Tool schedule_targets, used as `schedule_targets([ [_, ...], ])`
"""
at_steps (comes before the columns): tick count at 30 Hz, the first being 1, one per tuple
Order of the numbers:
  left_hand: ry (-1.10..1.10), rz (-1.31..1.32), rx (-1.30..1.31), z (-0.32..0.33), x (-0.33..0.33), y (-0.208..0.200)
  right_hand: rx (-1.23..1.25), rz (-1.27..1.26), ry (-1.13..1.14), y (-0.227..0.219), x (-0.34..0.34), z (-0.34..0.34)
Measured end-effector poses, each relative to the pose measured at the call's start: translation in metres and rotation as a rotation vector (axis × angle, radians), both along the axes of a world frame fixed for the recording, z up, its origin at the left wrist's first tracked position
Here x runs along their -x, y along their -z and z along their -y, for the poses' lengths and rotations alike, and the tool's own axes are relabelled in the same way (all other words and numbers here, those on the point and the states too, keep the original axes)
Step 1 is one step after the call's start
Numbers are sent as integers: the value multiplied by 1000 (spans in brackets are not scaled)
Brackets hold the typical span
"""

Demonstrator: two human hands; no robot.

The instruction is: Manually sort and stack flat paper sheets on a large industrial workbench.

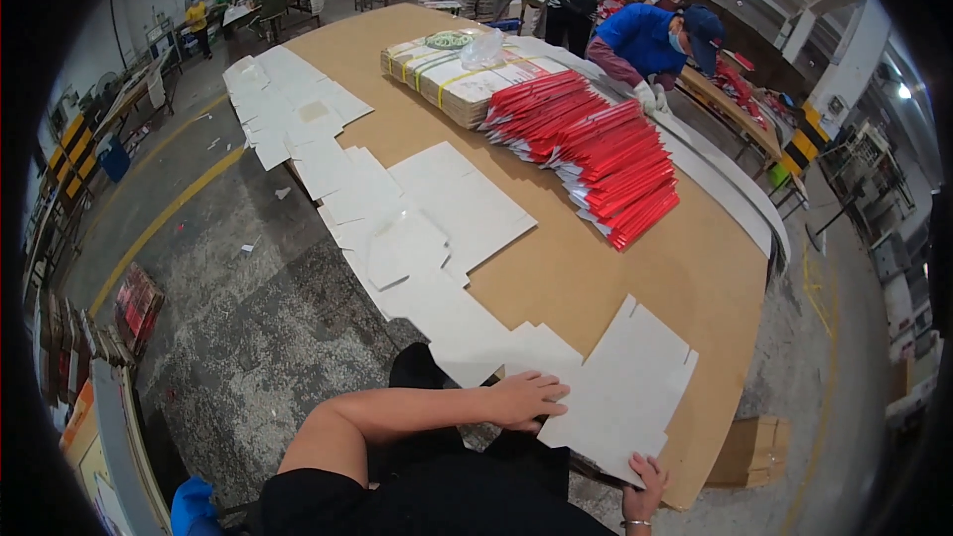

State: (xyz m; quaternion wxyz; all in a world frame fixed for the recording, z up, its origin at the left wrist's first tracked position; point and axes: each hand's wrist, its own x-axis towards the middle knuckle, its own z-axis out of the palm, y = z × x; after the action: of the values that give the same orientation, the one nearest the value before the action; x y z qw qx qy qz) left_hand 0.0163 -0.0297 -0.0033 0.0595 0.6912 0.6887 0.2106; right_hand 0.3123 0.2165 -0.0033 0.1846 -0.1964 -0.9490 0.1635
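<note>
White sheet [625, 382] against right hand [647, 486]

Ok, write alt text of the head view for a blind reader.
A person's left hand rests at the left edge of a white cardboard sheet on a brown table, right hand at its near right corner. The table also bears white sheets, a strapped stack and fanned red cardboard pieces near a blue-shirted worker.

Smooth, matt cardboard sheet [620, 387]

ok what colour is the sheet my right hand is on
The sheet is plain white, best seen in the head view.
</note>
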Motion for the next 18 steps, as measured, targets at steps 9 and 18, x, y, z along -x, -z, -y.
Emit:
schedule_targets([
  [9,-446,159,-146,-40,-27,9,17,-89,352,-31,73,18],
  [18,8,-48,364,-22,39,-21,86,-145,-384,-17,113,61],
])
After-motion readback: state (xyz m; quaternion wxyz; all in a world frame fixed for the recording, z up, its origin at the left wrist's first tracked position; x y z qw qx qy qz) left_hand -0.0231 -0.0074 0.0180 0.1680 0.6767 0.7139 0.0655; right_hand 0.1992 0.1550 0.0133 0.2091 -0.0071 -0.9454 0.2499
